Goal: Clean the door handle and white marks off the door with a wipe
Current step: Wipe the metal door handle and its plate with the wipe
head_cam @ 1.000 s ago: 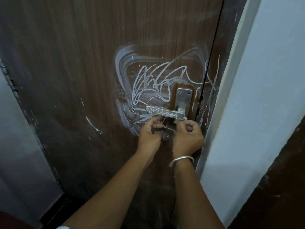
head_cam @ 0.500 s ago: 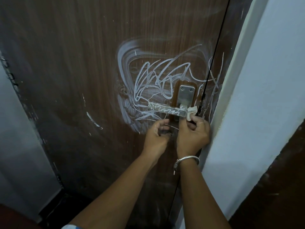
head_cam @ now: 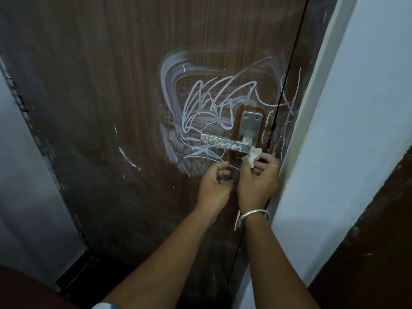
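Note:
A brown wooden door [head_cam: 111,85] carries white scribbles and smears [head_cam: 214,101] around a metal lever handle [head_cam: 225,144] on a steel plate [head_cam: 250,127]. The handle itself bears white zigzag marks. My right hand [head_cam: 258,181], with a silver bangle on the wrist, pinches a small white wipe [head_cam: 253,156] just below the handle's right end. My left hand [head_cam: 214,186] sits just left of it, below the handle, its fingers curled; whether it holds anything is unclear.
A white door frame and pale wall [head_cam: 345,130] stand close on the right. Another short white streak [head_cam: 128,158] marks the door to the left. A grey wall [head_cam: 26,175] borders the door's left side, with dark floor below.
The white wipe has come into view in my right hand, raised to the right end of the handle. Both hands stay close together under the handle.

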The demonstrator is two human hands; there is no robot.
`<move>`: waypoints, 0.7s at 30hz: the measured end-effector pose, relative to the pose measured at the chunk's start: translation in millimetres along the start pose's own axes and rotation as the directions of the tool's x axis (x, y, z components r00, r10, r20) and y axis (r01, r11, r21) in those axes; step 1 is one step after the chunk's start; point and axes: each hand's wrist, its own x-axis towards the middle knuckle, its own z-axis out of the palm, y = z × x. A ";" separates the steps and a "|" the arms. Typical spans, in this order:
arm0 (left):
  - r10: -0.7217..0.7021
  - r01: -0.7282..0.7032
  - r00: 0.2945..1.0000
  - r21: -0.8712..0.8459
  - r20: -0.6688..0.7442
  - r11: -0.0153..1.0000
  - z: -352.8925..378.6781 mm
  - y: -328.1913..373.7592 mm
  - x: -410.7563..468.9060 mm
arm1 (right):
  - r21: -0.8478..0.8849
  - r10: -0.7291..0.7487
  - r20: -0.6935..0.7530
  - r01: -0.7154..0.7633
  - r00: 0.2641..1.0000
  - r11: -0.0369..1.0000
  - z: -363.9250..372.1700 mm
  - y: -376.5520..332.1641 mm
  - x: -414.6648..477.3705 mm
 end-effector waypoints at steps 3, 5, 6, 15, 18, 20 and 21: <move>0.000 0.000 1.000 0.004 -0.018 1.000 -3.4 1.9 -1.2 | -0.101 -0.076 0.039 0.079 0.996 0.992 5.5 1.4 1.0; 0.001 -0.001 1.000 0.001 -0.023 1.000 -5.5 2.6 -1.2 | -0.116 -0.051 0.024 0.053 0.998 0.992 8.1 4.6 -2.3; 0.002 -0.002 1.000 -0.001 -0.029 1.000 -6.6 3.1 -0.9 | -0.109 -0.033 0.024 0.035 0.999 0.993 9.1 6.3 -4.8; -0.037 0.035 0.998 -0.036 -0.042 0.999 -15.2 1.6 -3.0 | -0.042 0.010 0.037 -0.008 0.999 0.999 15.3 11.8 -14.3; -0.046 0.043 0.998 -0.051 -0.053 0.998 -19.1 1.6 -1.7 | 0.058 0.124 -0.091 -0.119 0.988 0.991 13.3 13.4 -16.8; -0.058 0.055 0.997 -0.057 -0.046 0.997 -20.2 0.1 -2.1 | 0.087 0.214 -0.102 -0.205 0.972 0.975 13.3 15.9 -15.1; -0.068 0.065 0.997 -0.063 -0.044 0.996 -19.9 -1.0 -2.6 | 0.095 0.246 -0.069 -0.239 0.967 0.966 14.1 16.1 -13.6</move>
